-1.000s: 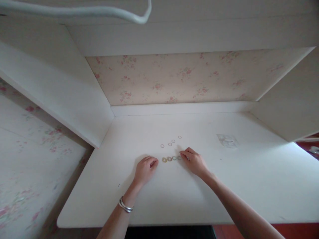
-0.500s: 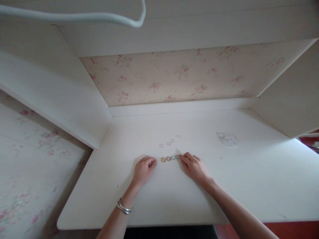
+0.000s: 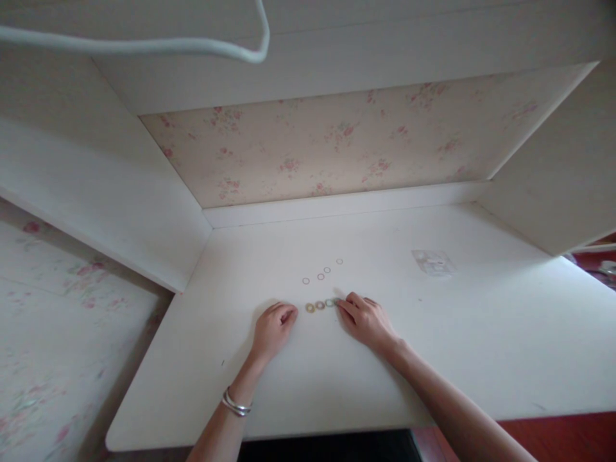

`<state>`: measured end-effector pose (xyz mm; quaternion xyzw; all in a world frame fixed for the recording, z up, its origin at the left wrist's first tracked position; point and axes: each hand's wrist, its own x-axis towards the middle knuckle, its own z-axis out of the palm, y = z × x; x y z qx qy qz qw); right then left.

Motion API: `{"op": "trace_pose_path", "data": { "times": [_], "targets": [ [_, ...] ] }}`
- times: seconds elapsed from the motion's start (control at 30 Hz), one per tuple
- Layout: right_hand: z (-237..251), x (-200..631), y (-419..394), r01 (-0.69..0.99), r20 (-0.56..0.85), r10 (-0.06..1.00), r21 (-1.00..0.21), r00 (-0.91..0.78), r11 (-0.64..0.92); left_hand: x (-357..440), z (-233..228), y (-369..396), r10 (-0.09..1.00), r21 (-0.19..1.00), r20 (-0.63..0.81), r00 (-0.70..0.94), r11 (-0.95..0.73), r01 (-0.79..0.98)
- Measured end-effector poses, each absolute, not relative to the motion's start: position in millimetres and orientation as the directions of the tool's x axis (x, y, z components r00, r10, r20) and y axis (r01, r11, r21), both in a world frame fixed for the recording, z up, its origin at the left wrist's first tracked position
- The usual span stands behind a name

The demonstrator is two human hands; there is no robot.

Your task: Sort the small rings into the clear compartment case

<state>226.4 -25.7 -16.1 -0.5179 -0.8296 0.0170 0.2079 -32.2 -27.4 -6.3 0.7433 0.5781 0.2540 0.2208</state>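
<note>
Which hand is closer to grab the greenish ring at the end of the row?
Probably the right hand: its fingertips already touch the greenish ring. The left hand rests curled on the desk, beyond the yellow ring.

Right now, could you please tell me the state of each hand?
Left hand: loosely curled on the desk, holding nothing visible.
Right hand: fingertips at the row of rings; grip unclear.

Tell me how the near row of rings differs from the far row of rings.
The near row of rings is thick-banded and packed edge to edge; the far row of rings is thin and spaced apart. The near row lies between the hands, the right hand touching its end; the far row lies untouched. Both rest flat on the white desk.
</note>
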Motion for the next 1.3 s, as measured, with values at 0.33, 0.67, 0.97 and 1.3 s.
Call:
{"op": "trace_pose_path", "data": {
  "times": [0.33,0.67,0.97,1.3],
  "targets": [
    [-19.0,228.0,-23.3,0.861,0.279,0.897,-0.288,-0.344,0.419,-30.8,-4.3,-28.5,0.971,0.627,0.13,0.198,-0.236,0.742],
    [-18.2,228.2,-23.6,0.839,0.267,0.893,-0.325,-0.361,0.436,-33.1,-2.2,-20.5,0.986,0.746,0.095,0.138,-0.162,0.646],
    [-14.2,225.0,-22.5,0.851,0.28,0.895,-0.306,-0.347,0.426,17.1,28.0,21.7,0.914,0.573,0.143,0.38,-0.39,0.721],
    [-14.4,231.7,-22.3,0.77,0.346,0.919,-0.529,-0.187,0.356,69.2,16.7,77.1,0.905,0.302,0.058,0.421,-0.417,0.857]
  ]
}}
